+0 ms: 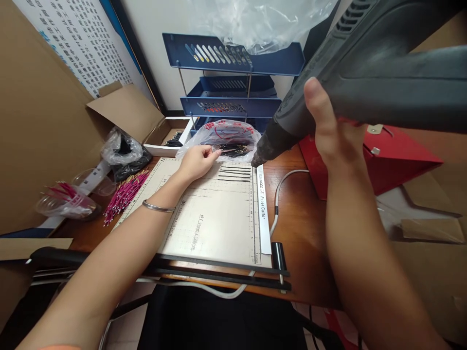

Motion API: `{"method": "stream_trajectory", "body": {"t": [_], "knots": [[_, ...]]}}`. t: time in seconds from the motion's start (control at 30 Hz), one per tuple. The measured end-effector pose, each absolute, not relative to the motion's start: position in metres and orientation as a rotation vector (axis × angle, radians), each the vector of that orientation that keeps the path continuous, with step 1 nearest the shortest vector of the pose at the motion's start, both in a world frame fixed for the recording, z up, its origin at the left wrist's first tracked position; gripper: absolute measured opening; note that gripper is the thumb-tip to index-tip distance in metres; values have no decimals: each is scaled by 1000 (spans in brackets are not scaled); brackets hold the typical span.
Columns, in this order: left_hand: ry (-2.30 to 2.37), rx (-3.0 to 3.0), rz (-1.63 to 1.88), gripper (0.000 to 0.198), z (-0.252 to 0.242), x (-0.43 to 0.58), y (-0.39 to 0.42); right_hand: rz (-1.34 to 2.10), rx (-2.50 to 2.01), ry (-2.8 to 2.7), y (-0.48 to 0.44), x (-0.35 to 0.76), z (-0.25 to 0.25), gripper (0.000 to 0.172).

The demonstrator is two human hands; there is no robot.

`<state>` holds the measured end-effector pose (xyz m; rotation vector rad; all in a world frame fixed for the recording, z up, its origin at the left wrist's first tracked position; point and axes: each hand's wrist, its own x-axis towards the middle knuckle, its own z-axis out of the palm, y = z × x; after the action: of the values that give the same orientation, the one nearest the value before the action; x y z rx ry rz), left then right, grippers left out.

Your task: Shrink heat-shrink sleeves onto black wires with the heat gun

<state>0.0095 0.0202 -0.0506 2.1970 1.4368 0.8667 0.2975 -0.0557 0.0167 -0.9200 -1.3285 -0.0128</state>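
My right hand (326, 116) grips a heat gun (350, 82), its dark nozzle pointing down and left to the top right corner of a paper cutter board (219, 218). Near that nozzle, several short black wires (235, 174) lie side by side along the board's right ruler. At the board's far edge my left hand (199, 161) is closed in a pinch, with what looks like a thin wire between thumb and finger. Just beyond it sits an open clear plastic bag (226, 129) with red print, holding many black wires (233, 149).
Pink wires (126, 194) lie in a bundle on the left, beside a plastic cup (73, 201). Behind stand an open cardboard box (127, 109) and a blue tray rack (229, 104). A red case (401, 150) and a grey cable (279, 194) are to the right.
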Motion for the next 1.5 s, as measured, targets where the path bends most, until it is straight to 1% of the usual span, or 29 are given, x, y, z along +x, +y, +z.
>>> {"method": "stream_trajectory", "body": {"t": [0.13,0.37,0.43,0.5,0.53,0.6,0.67,0.73,0.77,0.83,0.9,0.97,1.07,1.17,1.27,1.37,1.5], "knots": [[1456,2207,862,52,-50,10,20,66,-916,-1336,-59,298,20,56],[1477,2258,848,50,-55,5,23,53,-873,-1284,-56,292,21,62],[1495,2276,831,42,-56,4,24,0,-903,-1300,-55,293,19,62],[1445,2358,819,29,-57,5,26,-50,-924,-1308,-55,296,18,60],[1393,2422,799,26,-58,5,26,-63,-931,-1304,-54,298,17,60],[1280,2550,694,37,-61,8,29,-61,-944,-1286,-51,302,16,62],[1231,2609,540,46,-64,10,32,-47,-934,-1289,-48,306,16,70],[1272,2605,458,47,-66,11,35,-27,-923,-1286,-48,308,17,76],[1312,2593,459,46,-65,10,37,-20,-921,-1262,-49,309,18,77],[1393,2559,490,44,-63,10,39,17,-924,-1191,-52,309,21,73],[1425,2542,483,41,-59,9,41,79,-907,-1145,-57,309,24,75],[1394,2565,429,39,-56,9,43,123,-880,-1171,-59,308,27,76],[1314,2609,380,39,-54,11,44,151,-872,-1221,-60,304,28,72],[1242,2630,478,41,-57,8,40,156,-905,-1230,-63,297,29,64],[1056,2678,536,46,-61,-1,30,124,-941,-1268,-69,290,29,56],[940,2701,513,52,-61,-10,18,93,-941,-1267,-70,289,28,57],[1131,2691,435,54,-55,-13,10,33,-935,-1224,-63,294,23,58]]}}
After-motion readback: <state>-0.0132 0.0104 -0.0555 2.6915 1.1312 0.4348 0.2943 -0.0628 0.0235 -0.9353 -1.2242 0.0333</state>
